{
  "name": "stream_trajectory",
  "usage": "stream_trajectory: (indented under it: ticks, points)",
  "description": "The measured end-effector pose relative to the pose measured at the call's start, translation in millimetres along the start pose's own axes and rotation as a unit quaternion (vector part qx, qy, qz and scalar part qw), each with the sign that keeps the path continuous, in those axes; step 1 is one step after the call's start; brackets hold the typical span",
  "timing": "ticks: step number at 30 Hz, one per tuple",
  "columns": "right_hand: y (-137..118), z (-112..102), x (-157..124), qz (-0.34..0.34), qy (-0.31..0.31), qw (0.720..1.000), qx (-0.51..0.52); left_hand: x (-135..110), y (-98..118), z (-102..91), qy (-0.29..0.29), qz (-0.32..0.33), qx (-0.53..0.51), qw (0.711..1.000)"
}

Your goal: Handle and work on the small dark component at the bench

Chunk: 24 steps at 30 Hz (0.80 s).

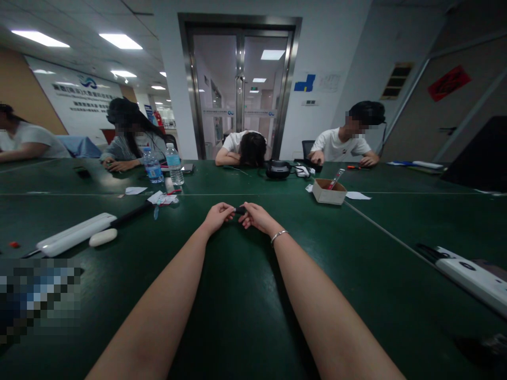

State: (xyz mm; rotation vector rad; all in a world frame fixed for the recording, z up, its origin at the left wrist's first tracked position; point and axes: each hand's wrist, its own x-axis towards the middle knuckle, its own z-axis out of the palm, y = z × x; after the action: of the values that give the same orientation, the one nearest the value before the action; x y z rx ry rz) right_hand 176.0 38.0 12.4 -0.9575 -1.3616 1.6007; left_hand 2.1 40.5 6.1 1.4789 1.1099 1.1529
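Note:
Both my arms reach forward over the dark green table (pixel 237 274). A small black object (pixel 240 210) sits between my fingertips; its exact kind is too small to make out. My left hand (pixel 218 217) pinches its left end, where a lighter bit shows at the fingertips. On the other end, my right hand (pixel 256 216) is closed with thumb and fingers, partly covering it. A silver bracelet (pixel 279 237) circles my right wrist. Both hands are held close together, just above the tabletop.
On the left lie a white bar-shaped device (pixel 77 233), a pale oval case (pixel 103 237) and paper scraps (pixel 162 198). Water bottles (pixel 174 164) stand beyond. A small cardboard box (pixel 329 192) and a white power strip (pixel 473 274) are right. Several people sit across.

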Motion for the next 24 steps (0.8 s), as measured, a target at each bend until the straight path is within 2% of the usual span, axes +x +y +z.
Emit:
stream_trajectory:
  ticks: [6, 10, 16, 20, 24]
  points:
    - [-1.9, -1.4, -2.7, -0.016, -0.011, 0.999, 0.041, 0.2, -0.5, -0.6, -0.001, -0.001, -0.012, 1.000]
    - [-1.4, -0.7, -2.1, 0.001, -0.012, 1.000, 0.010, 1.4, -1.6, -0.2, 0.003, -0.003, -0.015, 1.000]
    - [2.1, -3.0, 0.0, -0.012, -0.007, 0.999, 0.033, 1.8, -2.8, -0.4, -0.001, -0.002, -0.015, 1.000]
    - [1.9, -2.0, 0.3, 0.001, -0.005, 1.000, 0.006, 1.5, -2.8, -0.4, -0.003, 0.001, -0.006, 1.000]
    - [2.0, -2.5, -1.6, -0.045, 0.003, 0.999, 0.019, 1.1, -1.3, 0.5, -0.002, -0.002, -0.012, 1.000]
